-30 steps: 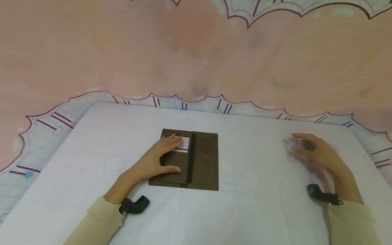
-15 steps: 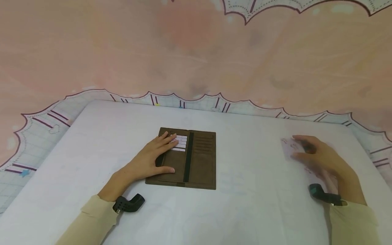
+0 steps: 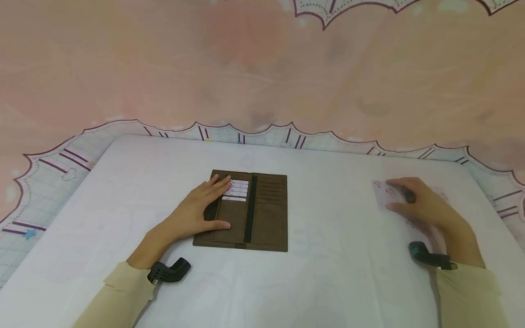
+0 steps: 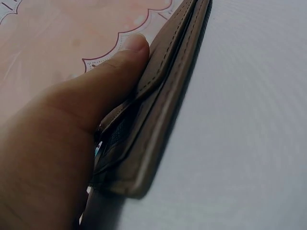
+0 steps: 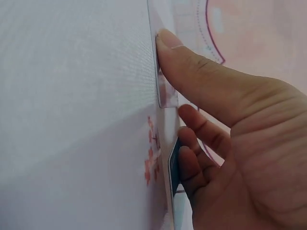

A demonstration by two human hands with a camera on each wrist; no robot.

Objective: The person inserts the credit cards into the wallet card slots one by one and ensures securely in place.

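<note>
A brown bifold wallet (image 3: pixel 271 223) lies spread open on the white-covered table. Several white cards (image 3: pixel 237 188) show their edges in the slots of its left half. My left hand (image 3: pixel 190 207) rests on that half, fingers extended over the cards and thumb apart. In the left wrist view, the thumb presses the stitched edge of the wallet (image 4: pixel 156 129). At the right, my right hand (image 3: pixel 428 205) has thumb and index finger at the edges of a pale pink printed card (image 3: pixel 380 193). A dark teal piece (image 5: pixel 174 167) shows beside its curled fingers in the right wrist view.
More reddish print (image 5: pixel 151 158) lies flat under the right palm. White cloth (image 3: pixel 328 273) covers the table, and a pink patterned backdrop (image 3: pixel 262 68) rises behind its far edge. A black wrist camera (image 3: pixel 169 269) is strapped to the left wrist, another (image 3: pixel 428 256) to the right.
My right hand shifts slightly at the pale card, whose left part shows more sharply now. My left hand keeps its place on the wallet; the whole view drifts slightly.
</note>
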